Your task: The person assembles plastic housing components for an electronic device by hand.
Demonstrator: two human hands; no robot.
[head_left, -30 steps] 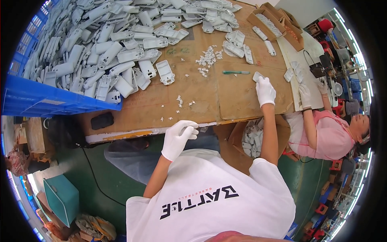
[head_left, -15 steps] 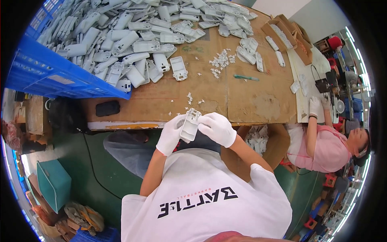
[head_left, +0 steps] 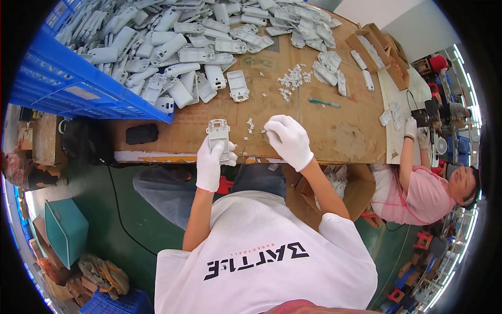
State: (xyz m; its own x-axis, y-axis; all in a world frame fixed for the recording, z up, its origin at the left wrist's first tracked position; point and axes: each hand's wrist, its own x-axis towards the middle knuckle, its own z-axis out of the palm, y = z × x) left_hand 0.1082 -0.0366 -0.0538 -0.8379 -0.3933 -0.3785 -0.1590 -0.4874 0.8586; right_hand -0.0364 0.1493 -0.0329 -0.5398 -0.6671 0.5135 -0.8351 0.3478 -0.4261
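Note:
My left hand [head_left: 209, 166], in a white glove, is closed around a light grey plastic housing [head_left: 218, 137]. The housing stands nearly upright in its fingers, its hollow, ribbed side showing, just over the table's near edge. My right hand [head_left: 288, 140], gloved too, reaches over the cardboard-covered tabletop with its fingers bent together and pointing down. Beside its fingertips lie several tiny white plastic pieces [head_left: 250, 125]; whether one is between the fingers is too small to make out. A larger heap of such pieces [head_left: 294, 77] lies farther back.
A large pile of similar housings [head_left: 172, 47] spills from a blue plastic crate [head_left: 78, 86] at the back left. A green pen [head_left: 324, 103] and a black case [head_left: 141, 134] lie on the table. Below its edge stands a cardboard box [head_left: 361, 188]. A co-worker [head_left: 418, 193] sits at right.
My right hand has let go of the housing and moved right and forward to the tabletop. My left hand has shifted slightly left and forward with the housing, now more upright.

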